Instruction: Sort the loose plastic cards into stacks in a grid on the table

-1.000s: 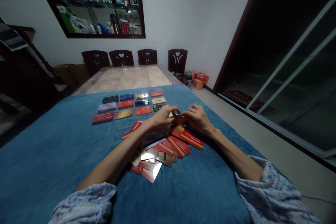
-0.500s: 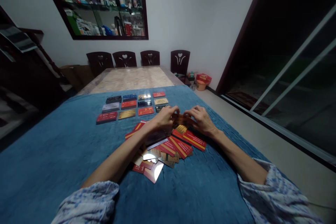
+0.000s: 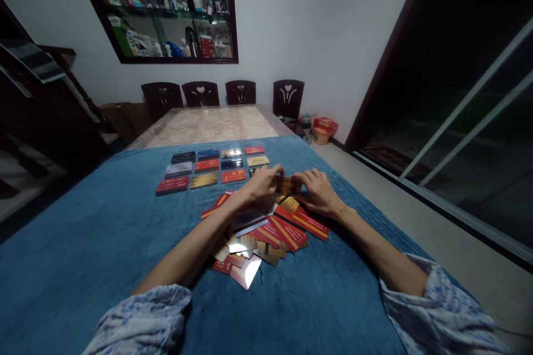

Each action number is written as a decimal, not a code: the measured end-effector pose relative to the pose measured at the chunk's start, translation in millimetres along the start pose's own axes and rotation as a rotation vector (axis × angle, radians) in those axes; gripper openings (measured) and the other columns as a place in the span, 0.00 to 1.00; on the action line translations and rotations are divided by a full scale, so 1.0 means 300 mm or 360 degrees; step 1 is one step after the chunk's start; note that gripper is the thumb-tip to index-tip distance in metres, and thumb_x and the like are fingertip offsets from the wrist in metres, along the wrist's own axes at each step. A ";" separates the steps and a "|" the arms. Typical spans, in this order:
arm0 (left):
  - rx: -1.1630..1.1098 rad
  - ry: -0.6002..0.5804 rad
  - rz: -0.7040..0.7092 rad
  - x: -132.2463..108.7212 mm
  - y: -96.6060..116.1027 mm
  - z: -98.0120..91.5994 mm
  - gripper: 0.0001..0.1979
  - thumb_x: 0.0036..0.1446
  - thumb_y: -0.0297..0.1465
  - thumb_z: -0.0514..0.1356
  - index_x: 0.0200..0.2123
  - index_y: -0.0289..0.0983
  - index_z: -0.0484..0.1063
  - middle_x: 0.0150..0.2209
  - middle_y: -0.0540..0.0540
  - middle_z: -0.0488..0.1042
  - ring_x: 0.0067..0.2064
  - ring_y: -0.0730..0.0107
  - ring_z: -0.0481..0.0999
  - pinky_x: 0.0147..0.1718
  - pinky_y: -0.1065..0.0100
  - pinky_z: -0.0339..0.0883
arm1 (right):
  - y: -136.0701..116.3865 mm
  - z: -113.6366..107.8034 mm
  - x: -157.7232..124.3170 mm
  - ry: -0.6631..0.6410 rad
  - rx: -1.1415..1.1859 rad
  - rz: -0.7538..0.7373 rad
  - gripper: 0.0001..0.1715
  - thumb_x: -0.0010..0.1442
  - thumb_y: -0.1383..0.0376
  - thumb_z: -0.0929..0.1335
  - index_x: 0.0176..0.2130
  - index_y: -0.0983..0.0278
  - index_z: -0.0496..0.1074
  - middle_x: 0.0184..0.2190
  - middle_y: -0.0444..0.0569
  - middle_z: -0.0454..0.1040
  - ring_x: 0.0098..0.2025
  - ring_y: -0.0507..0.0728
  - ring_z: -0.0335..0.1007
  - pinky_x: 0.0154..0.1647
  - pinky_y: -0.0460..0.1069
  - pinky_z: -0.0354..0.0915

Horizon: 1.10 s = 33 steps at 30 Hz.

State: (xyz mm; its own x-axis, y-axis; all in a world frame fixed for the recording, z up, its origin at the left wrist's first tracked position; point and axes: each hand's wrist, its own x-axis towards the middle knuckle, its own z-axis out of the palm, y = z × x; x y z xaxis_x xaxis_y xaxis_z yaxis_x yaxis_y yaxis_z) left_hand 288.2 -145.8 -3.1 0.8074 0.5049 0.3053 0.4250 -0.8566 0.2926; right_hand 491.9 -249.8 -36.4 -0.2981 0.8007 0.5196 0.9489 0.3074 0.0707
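Note:
Between my two hands a gold card is held up on edge, possibly more than one card; I cannot tell. My left hand pinches its left end, and my right hand grips its right end. Under and in front of them lies a loose, overlapping pile of cards, with red cards striped in yellow, gold ones and a shiny pale card nearest me. Beyond the pile, neat card stacks stand in rows, among them a gold stack and a dark red stack. My left hand partly hides a black stack.
A blue cloth covers the near part of the table, and its bare marble-like top shows at the far end. Dark chairs stand around that end. A glass-shelved cabinet is set in the wall.
The gold card's face shows more plainly between my hands, as it tilts up toward me. The whole view has shifted slightly; the pile and stacks look unchanged.

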 end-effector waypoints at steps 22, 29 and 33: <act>0.0140 0.0012 0.0064 -0.143 -0.035 -0.094 0.25 0.51 0.25 0.60 0.54 0.37 0.67 0.53 0.38 0.71 0.56 0.51 0.64 0.54 0.52 0.62 | -0.046 -0.022 0.040 0.0032 -0.0067 -0.0124 0.26 0.61 0.59 0.66 0.56 0.66 0.69 0.50 0.60 0.75 0.53 0.67 0.60 0.52 0.59 0.53; 0.0272 -0.0037 0.0054 -0.217 -0.028 -0.149 0.24 0.53 0.24 0.59 0.55 0.35 0.66 0.55 0.36 0.68 0.58 0.51 0.63 0.55 0.51 0.61 | -0.084 -0.048 0.098 -0.0087 0.0055 -0.0265 0.26 0.63 0.55 0.65 0.56 0.66 0.69 0.50 0.60 0.73 0.53 0.66 0.59 0.48 0.57 0.56; 0.0267 0.0013 0.0028 -0.253 -0.062 -0.168 0.23 0.55 0.29 0.60 0.55 0.35 0.67 0.55 0.36 0.69 0.57 0.51 0.63 0.56 0.50 0.61 | -0.107 -0.046 0.149 -0.0117 0.0092 -0.0305 0.27 0.63 0.55 0.65 0.57 0.66 0.69 0.50 0.61 0.71 0.51 0.65 0.59 0.45 0.55 0.57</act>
State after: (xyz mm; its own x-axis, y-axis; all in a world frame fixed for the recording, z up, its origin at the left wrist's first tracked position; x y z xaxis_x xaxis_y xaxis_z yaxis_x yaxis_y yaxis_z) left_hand 198.3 -162.8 13.8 0.8122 0.4902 0.3164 0.4740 -0.8706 0.1320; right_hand 449.7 -230.9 -3.7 -0.4813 0.7596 0.4374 0.8673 0.4851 0.1119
